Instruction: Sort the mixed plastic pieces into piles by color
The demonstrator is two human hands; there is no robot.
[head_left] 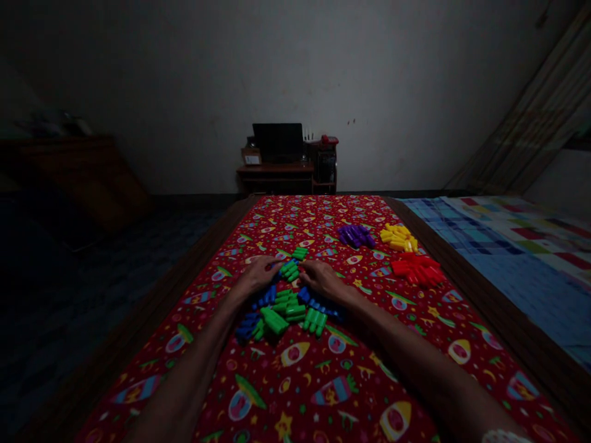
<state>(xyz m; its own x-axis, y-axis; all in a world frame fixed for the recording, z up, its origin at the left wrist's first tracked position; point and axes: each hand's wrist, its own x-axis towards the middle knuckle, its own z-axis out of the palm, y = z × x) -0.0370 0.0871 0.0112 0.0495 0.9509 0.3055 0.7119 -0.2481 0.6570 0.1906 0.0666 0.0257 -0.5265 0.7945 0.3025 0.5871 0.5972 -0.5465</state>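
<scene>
Entry: a red rocket-print bedsheet (318, 212) spread over a brown wooden bed frame (203, 258), you seated at its near edge. Toward the far right corner of the bed lay three separate single-colour heaps: glossy purple plastic toy pieces (356, 235), glossy yellow plastic toy pieces (399, 238) and, nearer the right edge, glossy red plastic toy pieces (418, 269). Mid-bed lay a mixed scatter of glossy green plastic toy pieces (286, 306) and glossy blue plastic toy pieces (265, 297), so those two colours had no heaps of their own.

Your bare left hand (261, 275) and bare right hand (323, 280) rested palm-down at the far side of the scatter, close together, with green pieces just beyond and between the fingertips and blue pieces touching both hands. The fingers of each hand stood loosely apart, clamped on no piece that you could make out.

Also listed: a dark wooden desk (277, 175) against the far wall, carrying a black monitor (278, 140).
</scene>
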